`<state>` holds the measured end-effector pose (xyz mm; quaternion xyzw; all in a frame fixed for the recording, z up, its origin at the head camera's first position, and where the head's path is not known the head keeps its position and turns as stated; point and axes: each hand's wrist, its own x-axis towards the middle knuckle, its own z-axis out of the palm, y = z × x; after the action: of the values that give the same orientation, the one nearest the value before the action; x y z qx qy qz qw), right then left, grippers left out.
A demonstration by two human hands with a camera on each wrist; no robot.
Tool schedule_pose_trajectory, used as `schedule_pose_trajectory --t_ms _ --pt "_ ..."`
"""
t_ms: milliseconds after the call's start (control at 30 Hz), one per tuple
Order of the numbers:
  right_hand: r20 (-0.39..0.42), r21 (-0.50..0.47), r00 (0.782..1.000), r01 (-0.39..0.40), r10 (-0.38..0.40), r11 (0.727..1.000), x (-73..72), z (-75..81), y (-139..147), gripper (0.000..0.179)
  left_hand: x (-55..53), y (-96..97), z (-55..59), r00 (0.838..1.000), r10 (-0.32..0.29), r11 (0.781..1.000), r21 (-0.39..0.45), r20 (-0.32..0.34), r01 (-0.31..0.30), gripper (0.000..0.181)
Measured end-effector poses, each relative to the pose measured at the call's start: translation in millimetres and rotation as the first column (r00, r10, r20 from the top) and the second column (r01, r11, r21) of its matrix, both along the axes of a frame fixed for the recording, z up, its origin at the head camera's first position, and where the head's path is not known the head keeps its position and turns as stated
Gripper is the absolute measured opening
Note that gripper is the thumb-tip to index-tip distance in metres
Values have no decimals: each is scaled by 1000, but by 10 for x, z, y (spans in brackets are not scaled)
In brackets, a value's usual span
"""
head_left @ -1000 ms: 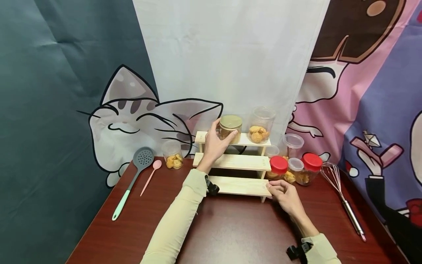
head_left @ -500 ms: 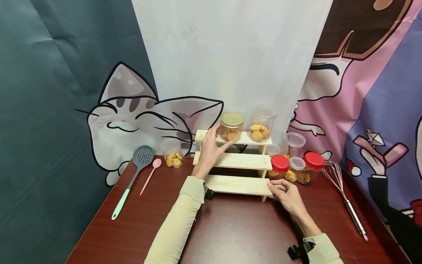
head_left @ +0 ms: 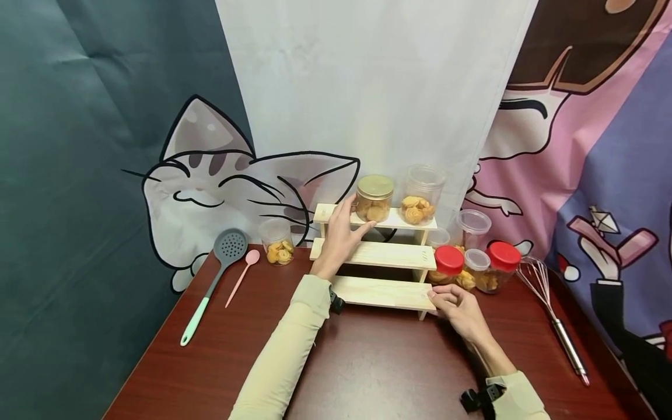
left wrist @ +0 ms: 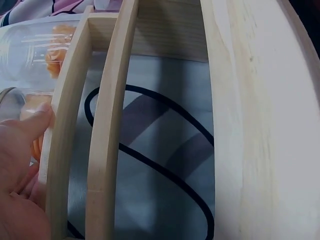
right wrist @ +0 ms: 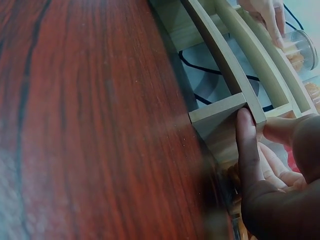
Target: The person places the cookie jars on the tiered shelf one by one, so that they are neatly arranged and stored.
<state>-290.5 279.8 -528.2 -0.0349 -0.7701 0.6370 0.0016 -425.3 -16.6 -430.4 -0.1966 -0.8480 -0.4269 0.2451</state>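
Right now the gold-lid jar (head_left: pixel 374 201) sits upright on the top board of the 3-tier rack (head_left: pixel 391 254), beside 1 clear jar (head_left: pixel 419 201). Left hand (head_left: pixel 340 239) is at the gold-lid jar's left side, fingers loose and spread, not clenched; can't tell whether a fingertip touches. Right hand (head_left: pixel 462 310) pinches the right end of the lowest board. Progress, judged from layout: 2 jars up top look placed, none seen on the 2 lower boards, 6 remain off the rack. Count of those: 1 lone jar (head_left: pixel 277 248) left of the rack, 2 red-lid jars (head_left: pixel 448 261) and 3 pale-lid jars (head_left: pixel 476 259) bunched on its right, partly overlapping. Also on the table (head_left: pixel 378 361): 1 skimmer (head_left: pixel 230 246), 1 spoon (head_left: pixel 252 258), 1 whisk (head_left: pixel 564 344).
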Motion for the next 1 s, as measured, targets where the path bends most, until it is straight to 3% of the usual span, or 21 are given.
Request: schedule_pose_trajectory --t_ms 167,433,667,833,1000 --pt "-1 -22 1000 -10 9 1000 -1 7 7 47 31 -41 -46 999 19 1000 7 -31 -19 81" --pt "-1 -26 1000 -8 8 1000 -1 -8 27 46 99 -326 -224 982 31 992 128 -184 -7 57" --pt "-8 -21 1000 -7 7 1000 -5 -54 31 45 300 -747 -350 978 105 978 195 -178 -69 52" --pt "-7 0 1000 -2 2 1000 -5 -44 18 45 393 -1078 -479 966 214 962 203 -145 -183 58" --pt "-1 -17 1000 2 -2 1000 -3 -32 8 46 379 -1342 -566 928 359 916 228 -95 -331 72"
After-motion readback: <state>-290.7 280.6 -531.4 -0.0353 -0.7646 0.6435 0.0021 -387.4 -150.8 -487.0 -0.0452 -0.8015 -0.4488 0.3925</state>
